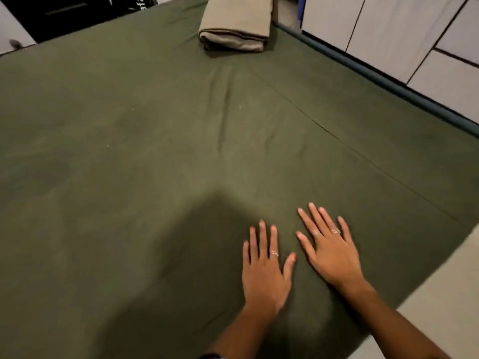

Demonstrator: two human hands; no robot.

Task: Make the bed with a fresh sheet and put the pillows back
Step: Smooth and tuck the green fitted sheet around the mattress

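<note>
Your green sheet (155, 151) lies spread over the bed, with a long crease (225, 110) running toward 12 o'clock from your hands. Your left hand (264, 270) and right hand (331, 252) rest flat on it, fingers straight, gripping nothing, side by side. The folded beige bedding (236, 22) sits well apart at 12 o'clock; neither hand looks clearly nearer.

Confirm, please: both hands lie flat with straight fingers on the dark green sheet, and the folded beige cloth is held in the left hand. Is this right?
Not quite. The folded beige cloth is in no hand: the head view shows it lying alone at the far end of the dark green sheet, well apart from the hands. The rest holds: the left hand and right hand lie flat with straight fingers on the sheet.
</note>
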